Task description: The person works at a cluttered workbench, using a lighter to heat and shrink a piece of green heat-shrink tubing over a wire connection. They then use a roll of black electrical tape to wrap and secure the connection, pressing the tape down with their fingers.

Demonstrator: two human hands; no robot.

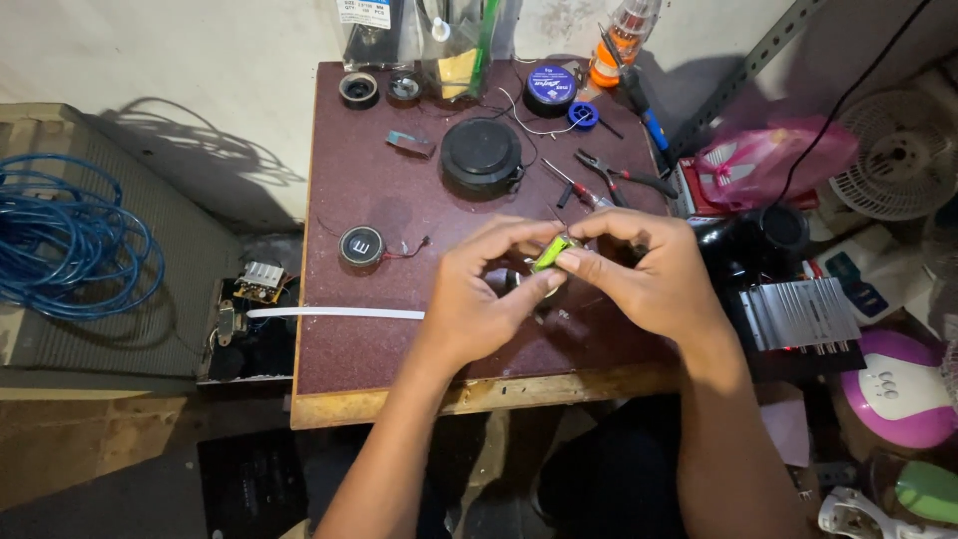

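Both my hands meet over the middle of a dark red worktable (pixel 359 339). My left hand (pixel 477 299) and my right hand (pixel 644 274) pinch a small green part (pixel 550 252) between thumbs and fingertips, held just above the tabletop. A dark round piece (pixel 519 282) shows under my left fingers; what it is cannot be told. A small round speaker (pixel 361 246) with thin red wires lies to the left of my hands.
A black round disc (pixel 482 154), pliers (pixel 621 176), a solder spool (pixel 550 88) and small round parts lie at the table's back. A coil of blue cable (pixel 70 235) rests far left. A circuit board (pixel 257 282), a white strip (pixel 334 312), a pink bag (pixel 768 160) and a fan (pixel 898 160) flank the table.
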